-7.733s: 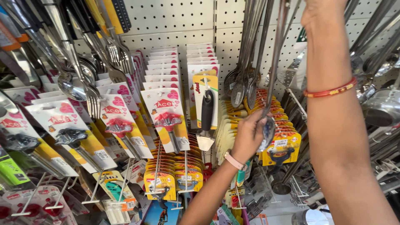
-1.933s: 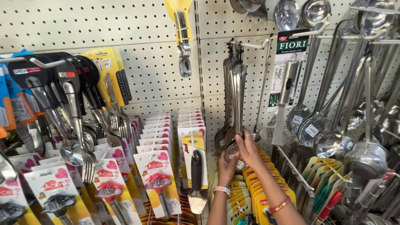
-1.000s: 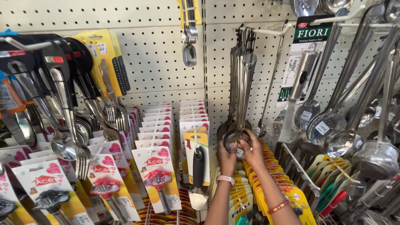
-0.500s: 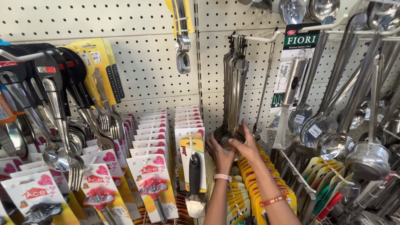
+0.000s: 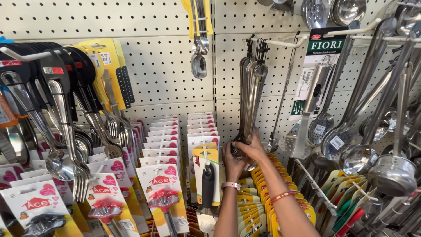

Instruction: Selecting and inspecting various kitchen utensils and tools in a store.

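Below the white peg hook [image 5: 280, 43], my left hand [image 5: 231, 160] and right hand [image 5: 253, 149] cup the bowls of the hanging steel ladles [image 5: 251, 94]. Long handles run straight up from my palms to the hook; both hands equally near, grasping.
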